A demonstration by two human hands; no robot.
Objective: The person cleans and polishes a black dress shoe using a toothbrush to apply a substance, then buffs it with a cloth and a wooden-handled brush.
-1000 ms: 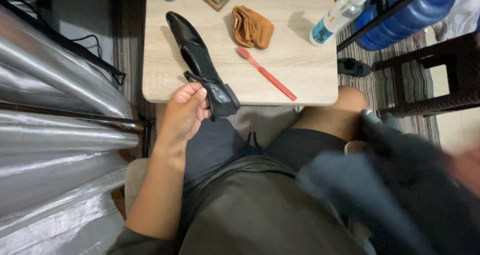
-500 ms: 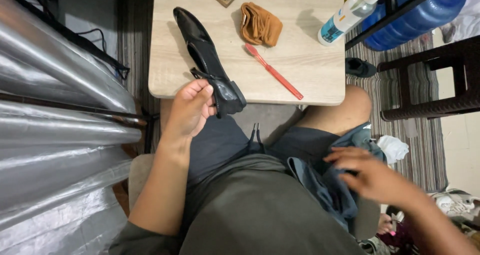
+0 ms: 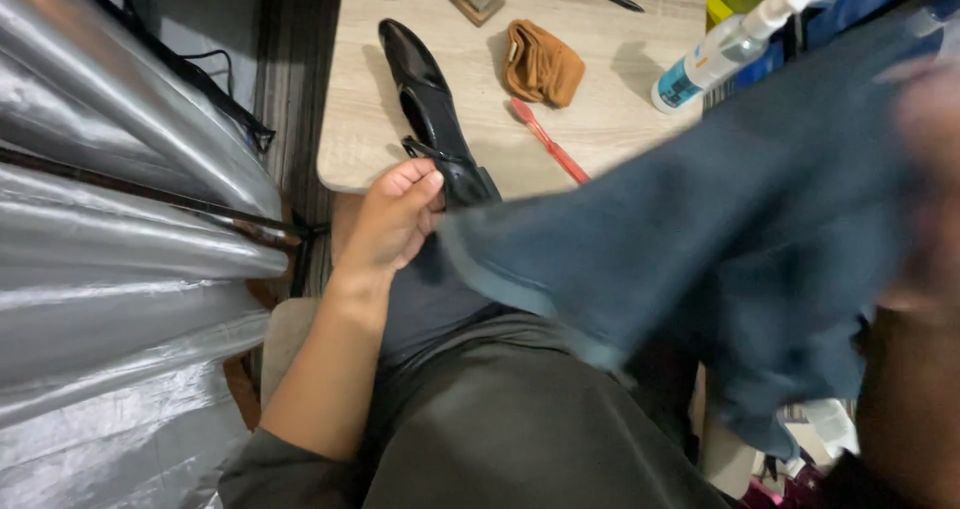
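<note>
Fingers of the left hand (image 3: 393, 219) grip the black shoe (image 3: 432, 111); a blue cloth (image 3: 720, 219) hides the table (image 3: 600, 119).

Dark cloth (image 3: 720, 229) across table (image 3: 350, 159)

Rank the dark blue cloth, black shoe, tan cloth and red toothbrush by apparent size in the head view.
1. dark blue cloth, though nearness to the camera enlarges it
2. black shoe
3. tan cloth and red toothbrush: too close to rank

Glossy black leather shoe (image 3: 432, 109), matt dark blue cloth (image 3: 700, 229), pale wood-grain table (image 3: 620, 79)
</note>
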